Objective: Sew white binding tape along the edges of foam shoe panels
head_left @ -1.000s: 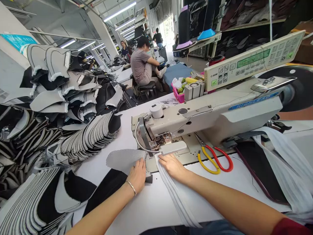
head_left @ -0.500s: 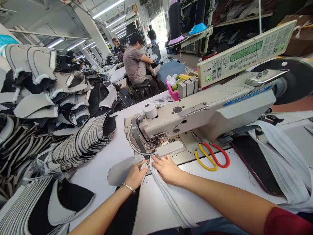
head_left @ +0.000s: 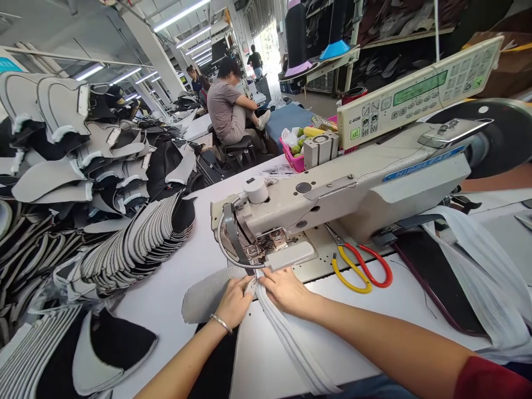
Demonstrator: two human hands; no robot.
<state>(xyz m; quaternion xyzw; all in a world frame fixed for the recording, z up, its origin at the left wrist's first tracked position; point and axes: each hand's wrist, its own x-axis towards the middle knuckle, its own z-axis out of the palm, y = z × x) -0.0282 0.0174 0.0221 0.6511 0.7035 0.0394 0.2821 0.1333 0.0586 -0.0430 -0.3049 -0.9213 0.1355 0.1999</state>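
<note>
Edge of grey panel (head_left: 204, 298) pinched by left hand (head_left: 235, 303); panel spread toward 9 o'clock; pale tape (head_left: 285, 338) pressed under right hand (head_left: 288, 292), trailed toward 5 o'clock; whether tape is gripped by right hand cannot be told; hands set just beside each other, at needle end of machine (head_left: 286, 213); machine extended from hands toward 2 o'clock; scissors (head_left: 358, 261) laid between 2 and 3 o'clock; stack (head_left: 135, 241) of curved pieces placed at 10 o'clock; pink basket (head_left: 294, 162) seen near 1 o'clock, beyond machine.
</note>
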